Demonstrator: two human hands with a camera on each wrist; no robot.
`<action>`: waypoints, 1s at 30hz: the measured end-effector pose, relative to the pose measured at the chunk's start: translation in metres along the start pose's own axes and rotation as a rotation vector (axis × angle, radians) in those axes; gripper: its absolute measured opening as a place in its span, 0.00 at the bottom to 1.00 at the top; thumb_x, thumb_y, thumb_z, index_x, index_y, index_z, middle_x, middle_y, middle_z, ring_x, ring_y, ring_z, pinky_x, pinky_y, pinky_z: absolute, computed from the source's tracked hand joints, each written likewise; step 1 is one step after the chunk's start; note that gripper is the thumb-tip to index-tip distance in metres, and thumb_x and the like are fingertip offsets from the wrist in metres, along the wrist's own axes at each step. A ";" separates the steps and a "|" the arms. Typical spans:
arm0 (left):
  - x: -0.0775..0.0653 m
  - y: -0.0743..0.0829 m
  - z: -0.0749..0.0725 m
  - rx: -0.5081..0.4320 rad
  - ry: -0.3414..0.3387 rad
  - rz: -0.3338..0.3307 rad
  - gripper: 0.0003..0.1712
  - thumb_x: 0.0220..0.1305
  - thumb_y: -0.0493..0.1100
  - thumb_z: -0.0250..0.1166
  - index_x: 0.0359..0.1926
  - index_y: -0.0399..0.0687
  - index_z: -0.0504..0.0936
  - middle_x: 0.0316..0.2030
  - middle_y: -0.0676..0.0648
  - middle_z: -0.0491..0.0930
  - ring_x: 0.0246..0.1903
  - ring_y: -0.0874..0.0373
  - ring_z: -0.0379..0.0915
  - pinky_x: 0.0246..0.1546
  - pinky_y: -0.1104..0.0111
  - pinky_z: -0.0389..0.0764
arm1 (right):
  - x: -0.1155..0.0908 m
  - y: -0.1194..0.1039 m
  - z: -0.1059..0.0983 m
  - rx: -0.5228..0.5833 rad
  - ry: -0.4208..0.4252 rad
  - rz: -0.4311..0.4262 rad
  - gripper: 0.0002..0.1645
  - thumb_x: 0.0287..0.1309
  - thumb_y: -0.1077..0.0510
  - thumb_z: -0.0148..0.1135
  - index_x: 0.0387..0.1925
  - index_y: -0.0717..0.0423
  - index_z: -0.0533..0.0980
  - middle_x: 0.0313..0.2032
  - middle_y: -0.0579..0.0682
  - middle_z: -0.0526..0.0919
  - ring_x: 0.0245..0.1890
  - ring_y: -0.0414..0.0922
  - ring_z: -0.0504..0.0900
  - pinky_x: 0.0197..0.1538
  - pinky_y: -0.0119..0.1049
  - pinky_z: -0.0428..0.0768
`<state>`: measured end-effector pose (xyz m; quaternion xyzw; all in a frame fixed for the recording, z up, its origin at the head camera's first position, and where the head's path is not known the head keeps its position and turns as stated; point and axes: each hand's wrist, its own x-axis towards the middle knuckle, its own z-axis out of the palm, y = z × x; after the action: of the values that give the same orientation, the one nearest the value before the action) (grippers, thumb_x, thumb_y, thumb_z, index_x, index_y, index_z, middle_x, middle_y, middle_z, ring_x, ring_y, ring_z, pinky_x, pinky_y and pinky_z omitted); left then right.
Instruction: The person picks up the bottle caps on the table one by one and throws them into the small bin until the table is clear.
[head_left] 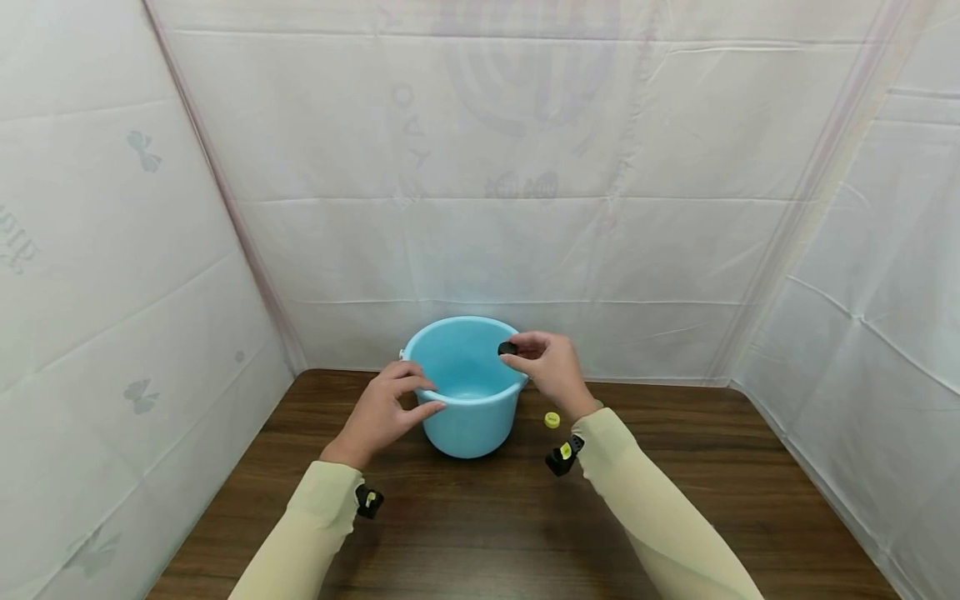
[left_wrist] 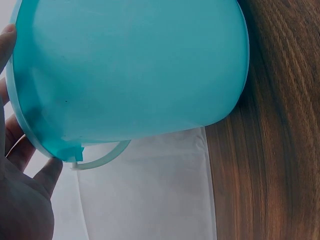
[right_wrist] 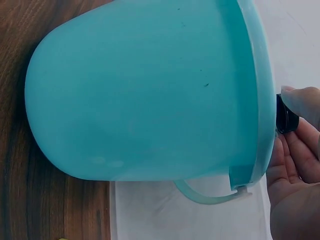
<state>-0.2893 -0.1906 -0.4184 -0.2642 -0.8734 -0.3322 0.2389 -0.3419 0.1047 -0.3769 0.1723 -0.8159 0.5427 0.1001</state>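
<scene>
A light blue plastic bucket [head_left: 468, 425] stands upright on the dark wooden table. At its left front rim, my left hand [head_left: 382, 417] grips the edge between thumb and fingers. My right hand [head_left: 551, 367] pinches a small black cap [head_left: 507, 348] between thumb and fingertips, over the right side of the bucket's opening. In the right wrist view the black cap [right_wrist: 287, 114] shows just past the rim, with the other fingers curled beneath it. The bucket's inside, as far as the head view shows it, holds nothing.
A yellow bottle cap [head_left: 552, 420] lies on the table [head_left: 465, 533] right of the bucket, beneath the right wrist. The bucket's pale handle [left_wrist: 107, 157] hangs down on its far side. White cloth walls [head_left: 480, 250] enclose the table at the back and both sides.
</scene>
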 end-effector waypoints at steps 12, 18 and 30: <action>0.000 0.000 0.000 0.012 0.009 0.010 0.12 0.55 0.51 0.80 0.39 0.56 0.90 0.44 0.55 0.80 0.50 0.57 0.73 0.63 0.51 0.80 | 0.007 -0.006 0.004 -0.020 -0.001 0.001 0.18 0.57 0.53 0.78 0.48 0.54 0.87 0.45 0.52 0.89 0.44 0.47 0.88 0.50 0.44 0.88; 0.001 0.001 0.000 0.008 0.002 -0.009 0.13 0.54 0.52 0.80 0.39 0.56 0.91 0.45 0.54 0.80 0.51 0.56 0.73 0.62 0.50 0.81 | 0.008 -0.007 0.005 -0.028 -0.010 0.005 0.17 0.56 0.53 0.78 0.47 0.53 0.87 0.44 0.52 0.90 0.43 0.46 0.87 0.49 0.42 0.88; 0.002 0.001 0.000 0.017 -0.004 -0.009 0.13 0.55 0.51 0.80 0.39 0.55 0.91 0.44 0.54 0.80 0.51 0.56 0.73 0.61 0.51 0.81 | 0.008 -0.007 0.005 -0.014 -0.054 0.019 0.30 0.56 0.50 0.78 0.57 0.60 0.82 0.58 0.61 0.84 0.62 0.60 0.81 0.62 0.53 0.82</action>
<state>-0.2895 -0.1893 -0.4168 -0.2588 -0.8778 -0.3254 0.2378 -0.3460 0.0962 -0.3702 0.1784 -0.8236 0.5332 0.0739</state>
